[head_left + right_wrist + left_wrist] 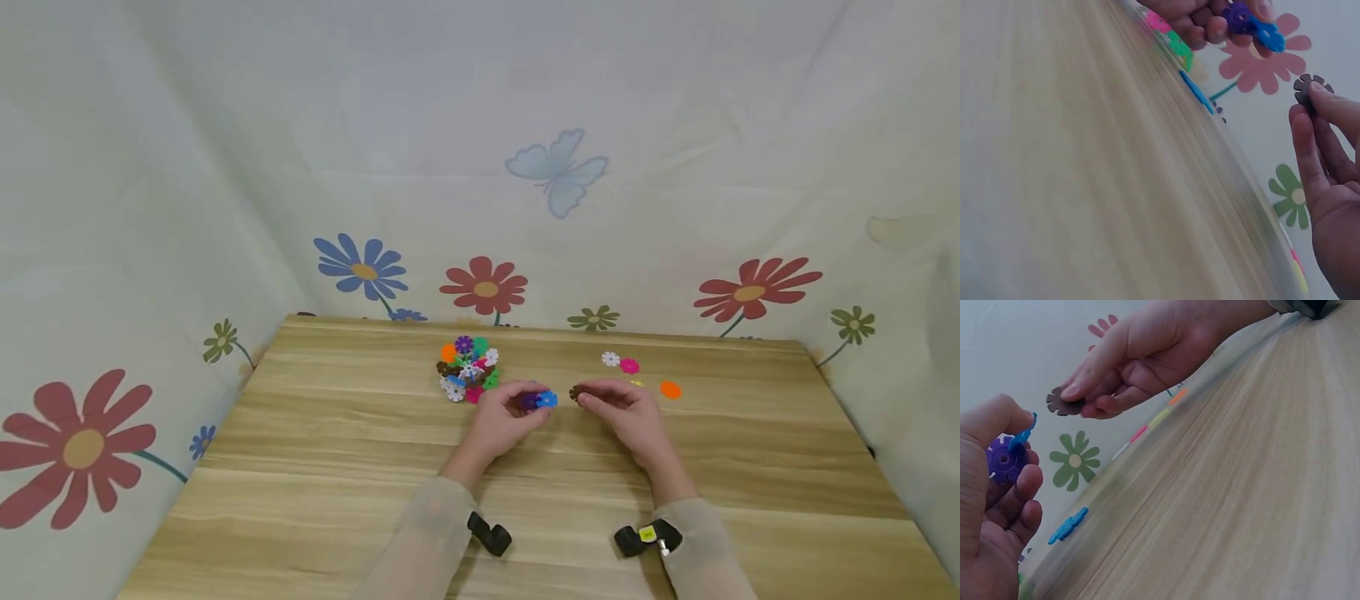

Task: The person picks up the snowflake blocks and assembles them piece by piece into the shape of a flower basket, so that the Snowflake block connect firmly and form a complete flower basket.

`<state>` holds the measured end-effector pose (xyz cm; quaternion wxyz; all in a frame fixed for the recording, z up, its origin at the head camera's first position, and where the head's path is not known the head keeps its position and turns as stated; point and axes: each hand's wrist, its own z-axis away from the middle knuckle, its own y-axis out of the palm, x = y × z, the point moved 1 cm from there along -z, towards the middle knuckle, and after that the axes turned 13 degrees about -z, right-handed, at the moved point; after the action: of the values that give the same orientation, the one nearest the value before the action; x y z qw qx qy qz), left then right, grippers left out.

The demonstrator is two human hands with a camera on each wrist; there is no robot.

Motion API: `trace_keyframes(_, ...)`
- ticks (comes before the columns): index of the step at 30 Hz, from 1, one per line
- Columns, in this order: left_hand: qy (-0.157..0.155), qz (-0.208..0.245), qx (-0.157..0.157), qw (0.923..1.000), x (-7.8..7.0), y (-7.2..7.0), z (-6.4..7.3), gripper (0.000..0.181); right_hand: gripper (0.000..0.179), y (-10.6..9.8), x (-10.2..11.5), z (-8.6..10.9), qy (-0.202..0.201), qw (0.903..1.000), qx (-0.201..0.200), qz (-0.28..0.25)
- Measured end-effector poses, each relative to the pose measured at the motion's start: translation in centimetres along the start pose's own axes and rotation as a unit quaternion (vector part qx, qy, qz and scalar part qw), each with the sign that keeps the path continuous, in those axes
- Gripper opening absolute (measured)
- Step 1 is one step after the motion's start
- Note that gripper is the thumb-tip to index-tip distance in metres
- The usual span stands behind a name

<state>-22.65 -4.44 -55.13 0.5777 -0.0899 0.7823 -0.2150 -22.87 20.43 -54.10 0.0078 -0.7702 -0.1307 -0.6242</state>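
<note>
My left hand [495, 423] holds a purple notched flower disc [1004, 460] with a blue notched disc [548, 399] slotted into it at an angle. The thumb lies against the blue one in the left wrist view. Between thumb and fingers, my right hand [628, 414] pinches a single brown notched disc [1304, 91]. A gap separates the brown disc from the blue one, and both hands are above the table. Part of the purple disc is hidden by the left fingers in the head view.
A cluster of many-coloured discs [471, 372] sits behind the left hand on the wooden table [315, 475]. Loose white [611, 359], pink [629, 366] and orange [671, 390] discs lie beyond the right hand. Another blue disc [1068, 526] lies on the table. A printed cloth backdrop [420, 200] stands behind.
</note>
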Motion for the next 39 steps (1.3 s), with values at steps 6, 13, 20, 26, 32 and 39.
trace_keyframes(6, -0.002, -0.004, -0.001, 1.0, 0.0, -0.1, 0.0, 0.032, 0.025, 1.2, 0.0, 0.1, -0.005, 0.9999, 0.006, -0.011)
trace_keyframes(13, 0.009, -0.01, -0.004, 0.9999, -0.3, -0.2, 0.0, 0.032, 0.024, 1.8, 0.1, 0.2, -0.02, 0.9997, 0.009, -0.011)
trace_keyframes(20, 0.017, -0.01, -0.003, 0.9998, -0.6, -0.3, 0.1, 0.031, 0.023, 2.1, 0.1, 0.3, -0.025, 0.9995, 0.012, -0.013)
trace_keyframes(26, 0.017, -0.011, 0.0, 0.9998, -0.4, -0.3, 0.0, 0.032, 0.022, 2.1, -0.2, 0.3, -0.028, 0.999, 0.018, -0.029)
trace_keyframes(32, 0.028, -0.014, 0.009, 0.9994, -0.4, -0.3, 0.0, 0.032, 0.022, 2.0, -0.3, 0.2, -0.021, 0.9989, 0.028, -0.03)
trace_keyframes(39, 0.037, -0.012, 0.013, 0.9992, -0.2, -0.1, 0.0, 0.031, 0.021, 2.1, -0.4, 0.2, -0.025, 0.9995, 0.013, -0.013)
